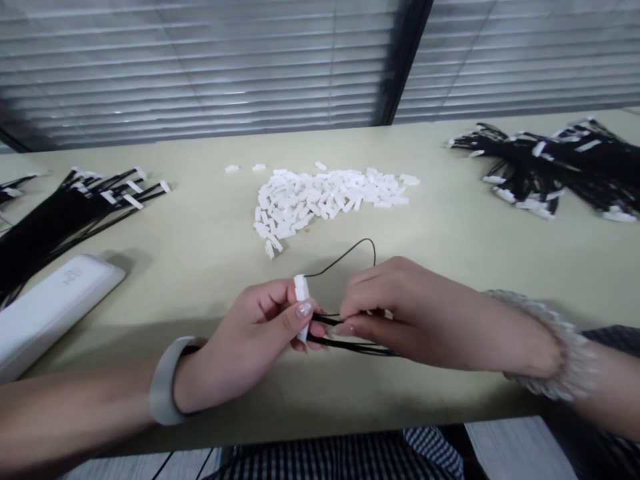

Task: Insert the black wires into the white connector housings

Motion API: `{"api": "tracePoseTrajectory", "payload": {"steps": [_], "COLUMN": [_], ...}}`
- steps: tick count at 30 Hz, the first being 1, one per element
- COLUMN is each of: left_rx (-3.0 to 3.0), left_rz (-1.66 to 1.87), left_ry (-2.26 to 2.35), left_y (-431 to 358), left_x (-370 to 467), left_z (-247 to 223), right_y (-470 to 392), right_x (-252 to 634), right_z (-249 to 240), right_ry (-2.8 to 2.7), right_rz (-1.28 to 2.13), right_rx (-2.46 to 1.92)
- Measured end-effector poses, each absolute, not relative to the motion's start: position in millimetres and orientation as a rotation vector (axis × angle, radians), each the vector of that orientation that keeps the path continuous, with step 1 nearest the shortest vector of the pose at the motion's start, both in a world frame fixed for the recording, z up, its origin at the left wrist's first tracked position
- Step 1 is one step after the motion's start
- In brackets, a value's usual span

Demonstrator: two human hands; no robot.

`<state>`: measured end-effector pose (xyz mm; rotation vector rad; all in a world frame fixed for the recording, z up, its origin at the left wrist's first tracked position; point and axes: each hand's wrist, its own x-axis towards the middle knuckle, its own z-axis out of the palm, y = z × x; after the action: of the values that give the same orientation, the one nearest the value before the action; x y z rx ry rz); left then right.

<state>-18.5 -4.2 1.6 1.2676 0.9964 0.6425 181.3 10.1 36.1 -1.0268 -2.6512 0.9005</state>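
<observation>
Near the table's front edge, my left hand [265, 333] pinches a white connector [301, 288] between thumb and fingers, and the connector stands roughly upright in the view. Several black wires [360, 347] run from it to the right. One thin wire [345, 255] leaves its top end and loops up and over to my right hand. My right hand [395, 313] is closed around black wires just right of the connector; its fingertips partly hide them. A pile of small white connectors [320, 197] lies beyond both hands.
Black wire bundles with white connector ends lie at the left [60, 207] and the back right [550, 167]. A long white device [60, 307] rests on the table [200, 233] at the left. Window blinds [200, 67] stand behind the table.
</observation>
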Motion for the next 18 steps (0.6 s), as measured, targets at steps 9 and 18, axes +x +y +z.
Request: {"api": "tracePoseTrajectory", "payload": {"steps": [9,18], "left_rx": [1.303,1.14], "left_rz": [0.624,0.667], "left_ry": [1.046,1.06], "left_y": [-3.1,0.0], "left_x": [-17.0,-15.2], "left_z": [3.6,0.9], "right_y": [14.1,27.7], "right_x": [175.4,211.8], "right_z": [28.0,51.7], "right_ry": [-2.681,-2.17], "right_rz": [0.629,-0.523], "right_rx": [-1.14,-1.283]}}
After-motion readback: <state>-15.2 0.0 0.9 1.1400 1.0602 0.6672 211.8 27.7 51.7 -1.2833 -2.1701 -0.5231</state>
